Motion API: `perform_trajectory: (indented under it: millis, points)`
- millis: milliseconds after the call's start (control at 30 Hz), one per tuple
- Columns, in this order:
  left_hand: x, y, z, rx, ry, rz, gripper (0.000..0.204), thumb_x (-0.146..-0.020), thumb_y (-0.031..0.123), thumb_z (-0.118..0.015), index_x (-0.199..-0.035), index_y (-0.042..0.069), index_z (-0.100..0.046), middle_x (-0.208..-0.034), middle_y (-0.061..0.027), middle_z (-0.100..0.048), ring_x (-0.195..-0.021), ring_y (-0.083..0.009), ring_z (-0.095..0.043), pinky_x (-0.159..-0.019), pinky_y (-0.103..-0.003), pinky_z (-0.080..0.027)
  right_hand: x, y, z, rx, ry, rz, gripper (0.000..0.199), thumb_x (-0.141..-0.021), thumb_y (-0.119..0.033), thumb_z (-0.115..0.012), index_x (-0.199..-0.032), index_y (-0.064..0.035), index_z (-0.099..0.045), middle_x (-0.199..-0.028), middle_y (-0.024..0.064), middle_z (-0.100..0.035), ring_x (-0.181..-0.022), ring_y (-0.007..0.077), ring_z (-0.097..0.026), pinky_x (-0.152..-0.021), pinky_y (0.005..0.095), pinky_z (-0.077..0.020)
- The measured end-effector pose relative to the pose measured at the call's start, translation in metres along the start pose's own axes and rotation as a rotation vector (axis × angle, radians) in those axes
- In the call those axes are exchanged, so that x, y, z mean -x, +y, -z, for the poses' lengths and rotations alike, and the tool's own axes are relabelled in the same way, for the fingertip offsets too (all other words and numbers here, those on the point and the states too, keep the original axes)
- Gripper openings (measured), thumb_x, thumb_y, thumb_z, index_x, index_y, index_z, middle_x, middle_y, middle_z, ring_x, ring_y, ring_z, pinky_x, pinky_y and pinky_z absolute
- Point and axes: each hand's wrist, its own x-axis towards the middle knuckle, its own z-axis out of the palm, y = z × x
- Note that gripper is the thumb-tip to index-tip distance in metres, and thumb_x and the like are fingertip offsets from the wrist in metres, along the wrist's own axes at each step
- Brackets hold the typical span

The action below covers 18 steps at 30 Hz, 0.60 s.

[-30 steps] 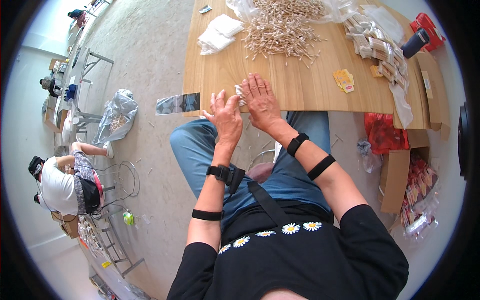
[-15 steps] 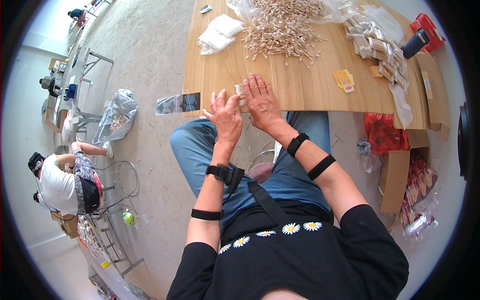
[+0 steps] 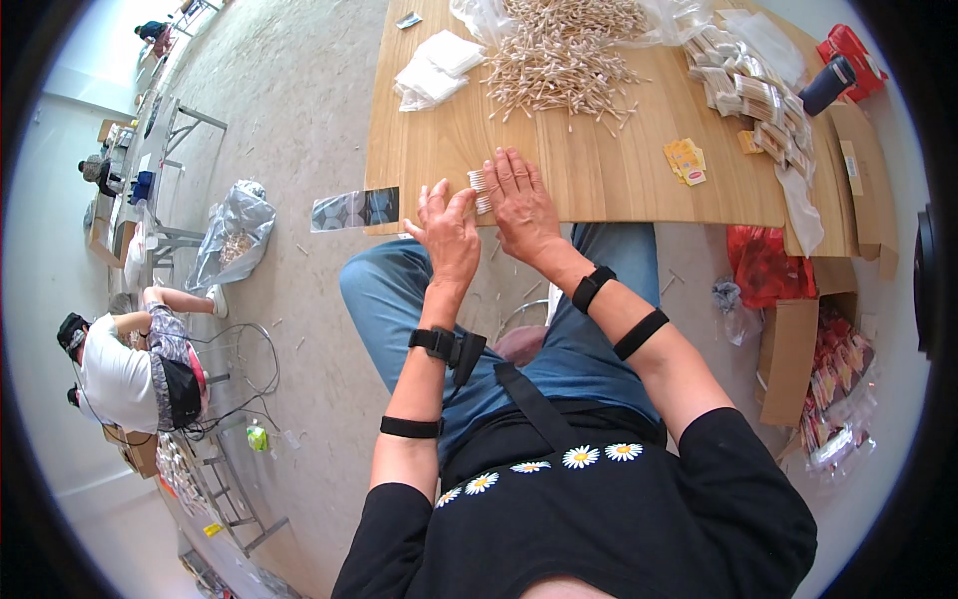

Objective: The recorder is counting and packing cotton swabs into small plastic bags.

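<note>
Head view: our right hand (image 3: 526,205) lies flat, palm down, its fingers straight and close together, over a short row of white-tipped cotton swabs (image 3: 477,180) near the front edge of the pale wooden table (image 3: 429,140); it presses rather than grips, presumably so the sticks do not roll. Our left hand (image 3: 451,235) is loosely open, fingers bent and spread, one digit at the swabs' exposed ends, perhaps as a stop; we cannot tell whether it touches them. Both forearms reach up from below, the left nearly straight ahead, the right slanting inward. Left of them, a dark glossy patterned strip (image 3: 354,210) overhangs the table's side; beyond lie white plastic packets (image 3: 439,65) and a loose heap of tan-stemmed swabs (image 3: 564,60), probably placed for easy reach, with small yellow cards (image 3: 687,160) to our right.
</note>
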Motion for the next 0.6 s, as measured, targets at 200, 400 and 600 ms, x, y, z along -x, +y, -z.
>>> perform_trajectory:
  millis: [200,400,600]
  points:
    - [-0.0021,-0.0012,-0.0025,-0.008,0.012,-0.01,0.03,-0.087,0.009,-0.063,-0.113,0.02,-0.069,-0.14,-0.0093,-0.049,-0.141,-0.0323,-0.032,-0.108,-0.07,-0.013,-0.0006,-0.0004,0.001,0.0,-0.003,0.001,0.084,-0.072,-0.019,-0.072,-0.145,-0.001,-0.036,-0.152,0.0197,-0.032,-0.145,0.0343,-0.025,-0.12,0.0444,-0.0171]
    - [0.0021,-0.0015,-0.0035,-0.009,0.015,-0.026,0.031,-0.085,0.006,-0.063,-0.111,0.02,-0.069,-0.14,-0.0094,-0.049,-0.141,-0.0324,-0.032,-0.108,-0.071,-0.012,-0.0006,0.0001,-0.0012,-0.015,0.03,0.003,0.08,-0.073,-0.016,-0.07,-0.144,-0.0001,-0.037,-0.151,0.0202,-0.033,-0.145,0.0344,-0.025,-0.12,0.0442,-0.0177]
    - [-0.0017,-0.0033,-0.0011,0.004,0.01,-0.017,0.033,-0.083,0.005,-0.062,-0.112,0.02,-0.069,-0.14,-0.0093,-0.049,-0.141,-0.0322,-0.032,-0.108,-0.071,-0.011,-0.0003,0.0002,-0.001,-0.01,0.028,0.002,0.079,-0.074,-0.015,-0.069,-0.144,0.0002,-0.037,-0.151,0.0202,-0.034,-0.145,0.0343,-0.026,-0.12,0.0439,-0.0178]
